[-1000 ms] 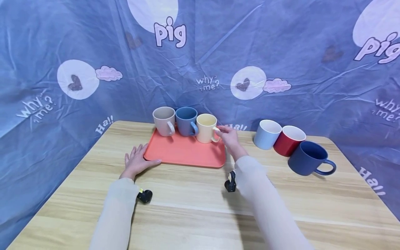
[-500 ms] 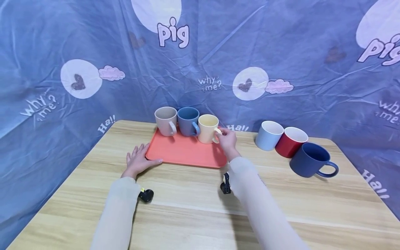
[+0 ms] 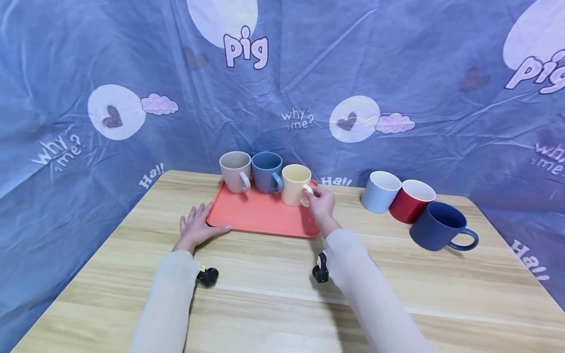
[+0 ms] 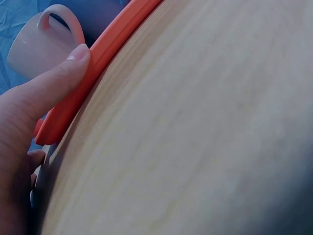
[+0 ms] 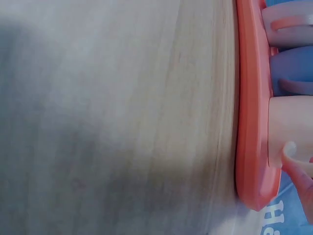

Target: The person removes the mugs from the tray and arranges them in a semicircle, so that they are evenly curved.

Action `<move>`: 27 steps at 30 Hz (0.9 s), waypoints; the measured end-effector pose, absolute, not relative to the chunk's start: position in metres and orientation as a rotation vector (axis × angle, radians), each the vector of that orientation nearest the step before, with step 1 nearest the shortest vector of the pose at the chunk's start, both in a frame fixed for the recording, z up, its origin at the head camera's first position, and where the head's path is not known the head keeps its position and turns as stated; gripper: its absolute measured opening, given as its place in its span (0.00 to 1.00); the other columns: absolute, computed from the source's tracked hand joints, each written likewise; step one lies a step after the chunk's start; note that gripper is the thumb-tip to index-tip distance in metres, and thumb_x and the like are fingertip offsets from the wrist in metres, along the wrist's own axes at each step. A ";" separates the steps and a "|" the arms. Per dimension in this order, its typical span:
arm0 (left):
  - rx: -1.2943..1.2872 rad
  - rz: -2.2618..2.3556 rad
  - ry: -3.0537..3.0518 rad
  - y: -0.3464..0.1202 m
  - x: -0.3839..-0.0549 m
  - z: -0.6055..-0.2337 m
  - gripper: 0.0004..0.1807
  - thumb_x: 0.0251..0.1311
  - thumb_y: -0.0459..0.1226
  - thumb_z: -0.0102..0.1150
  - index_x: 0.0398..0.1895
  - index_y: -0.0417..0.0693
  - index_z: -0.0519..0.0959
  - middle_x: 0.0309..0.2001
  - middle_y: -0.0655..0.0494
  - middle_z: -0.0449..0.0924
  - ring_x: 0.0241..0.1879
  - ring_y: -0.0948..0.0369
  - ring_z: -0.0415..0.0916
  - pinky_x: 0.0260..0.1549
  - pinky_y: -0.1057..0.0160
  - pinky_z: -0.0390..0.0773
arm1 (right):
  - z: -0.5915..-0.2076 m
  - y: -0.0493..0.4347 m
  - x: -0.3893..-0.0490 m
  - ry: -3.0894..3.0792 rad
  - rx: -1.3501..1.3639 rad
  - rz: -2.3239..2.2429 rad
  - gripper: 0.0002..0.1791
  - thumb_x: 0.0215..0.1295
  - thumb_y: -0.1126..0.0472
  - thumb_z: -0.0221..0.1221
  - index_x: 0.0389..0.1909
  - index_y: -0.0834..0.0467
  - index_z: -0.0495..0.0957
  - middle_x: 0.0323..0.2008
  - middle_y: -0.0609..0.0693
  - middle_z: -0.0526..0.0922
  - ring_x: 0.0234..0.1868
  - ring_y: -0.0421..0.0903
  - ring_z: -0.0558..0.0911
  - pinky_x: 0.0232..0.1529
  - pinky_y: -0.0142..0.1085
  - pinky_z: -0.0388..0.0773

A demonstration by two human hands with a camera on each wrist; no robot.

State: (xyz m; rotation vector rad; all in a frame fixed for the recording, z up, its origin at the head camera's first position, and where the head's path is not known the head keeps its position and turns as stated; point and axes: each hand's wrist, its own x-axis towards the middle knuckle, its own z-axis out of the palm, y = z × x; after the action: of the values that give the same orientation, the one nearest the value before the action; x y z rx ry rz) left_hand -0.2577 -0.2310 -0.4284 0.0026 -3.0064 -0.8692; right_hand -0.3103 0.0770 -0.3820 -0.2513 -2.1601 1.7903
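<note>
A cream mug (image 3: 295,187) stands near the right end of the coral tray (image 3: 260,219). My right hand (image 3: 321,202) pinches its handle; in the right wrist view the thumb (image 5: 295,164) lies against the handle beside the mug wall. To its left on the tray are a blue mug (image 3: 266,174) and a light grey mug (image 3: 235,174), handles toward the front right. My left hand (image 3: 196,228) rests at the tray's front left corner with fingers spread. Its thumb (image 4: 66,71) lies along the tray rim in the left wrist view.
Right of the tray, a light blue mug (image 3: 380,192), a red mug (image 3: 411,202) and a navy mug (image 3: 437,228) stand in a slanting row on the wooden table (image 3: 265,299). A blue printed cloth (image 3: 300,63) hangs behind the table's back edge.
The cream mug has shifted slightly toward the front and away from the blue mug, with my right hand at its handle. The right forearm has swung a little left. My left hand stays at the tray.
</note>
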 end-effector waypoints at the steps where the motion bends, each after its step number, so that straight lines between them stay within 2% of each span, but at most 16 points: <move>1: 0.004 -0.867 -3.009 -0.231 -0.257 -0.429 0.58 0.33 0.69 0.53 0.66 0.47 0.48 0.64 0.39 0.41 0.62 0.43 0.30 0.51 0.40 0.24 | -0.382 0.077 -0.309 -2.151 -0.262 1.806 0.13 0.49 0.70 0.60 0.39 0.67 0.78 0.29 0.59 0.78 0.28 0.43 0.74 0.29 0.29 0.74; 7: 0.000 -0.873 -3.015 -0.231 -0.258 -0.431 0.59 0.32 0.70 0.52 0.66 0.47 0.47 0.65 0.39 0.40 0.62 0.43 0.29 0.51 0.41 0.24 | -0.381 0.083 -0.303 -2.078 -0.300 1.895 0.12 0.50 0.72 0.59 0.39 0.67 0.78 0.33 0.61 0.78 0.29 0.44 0.74 0.37 0.42 0.74; 11: 0.006 -0.883 -3.003 -0.231 -0.257 -0.431 0.59 0.32 0.70 0.52 0.66 0.47 0.48 0.65 0.39 0.40 0.62 0.43 0.29 0.51 0.41 0.23 | -0.377 0.088 -0.297 -2.089 -0.290 1.912 0.12 0.51 0.70 0.59 0.39 0.67 0.78 0.32 0.59 0.78 0.29 0.46 0.75 0.35 0.45 0.75; 17: 0.003 -0.881 -3.009 -0.230 -0.255 -0.431 0.59 0.32 0.70 0.52 0.66 0.47 0.47 0.64 0.39 0.40 0.62 0.43 0.29 0.51 0.41 0.24 | -0.367 0.100 -0.284 -2.114 -0.270 1.923 0.12 0.53 0.69 0.58 0.40 0.65 0.78 0.29 0.62 0.77 0.27 0.52 0.75 0.19 0.35 0.75; 20: 0.006 -0.871 -3.006 -0.231 -0.255 -0.431 0.59 0.32 0.70 0.52 0.66 0.47 0.48 0.64 0.39 0.41 0.62 0.43 0.30 0.51 0.40 0.24 | -0.361 0.105 -0.279 -2.092 -0.237 1.969 0.12 0.54 0.69 0.57 0.41 0.66 0.78 0.30 0.62 0.77 0.28 0.49 0.76 0.24 0.37 0.77; 23: 0.005 -0.866 -3.001 -0.231 -0.255 -0.430 0.58 0.32 0.69 0.52 0.66 0.47 0.48 0.64 0.38 0.41 0.62 0.42 0.30 0.51 0.40 0.24 | -0.356 0.110 -0.273 -2.067 -0.226 2.010 0.13 0.54 0.69 0.57 0.41 0.66 0.77 0.29 0.57 0.78 0.28 0.45 0.76 0.26 0.38 0.77; 27: 0.004 -0.872 -3.005 -0.232 -0.255 -0.429 0.59 0.32 0.69 0.52 0.66 0.47 0.47 0.64 0.38 0.40 0.62 0.42 0.29 0.51 0.40 0.24 | -0.350 0.117 -0.265 -2.048 -0.190 2.019 0.13 0.53 0.68 0.59 0.41 0.66 0.77 0.24 0.52 0.77 0.24 0.39 0.75 0.21 0.33 0.76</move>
State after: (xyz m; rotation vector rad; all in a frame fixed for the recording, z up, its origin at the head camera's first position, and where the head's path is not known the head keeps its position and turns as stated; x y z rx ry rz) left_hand -0.2550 -0.2318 -0.4288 0.0044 -3.0047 -0.8721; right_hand -0.2646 0.1172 -0.3501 -0.1897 -2.0483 2.0192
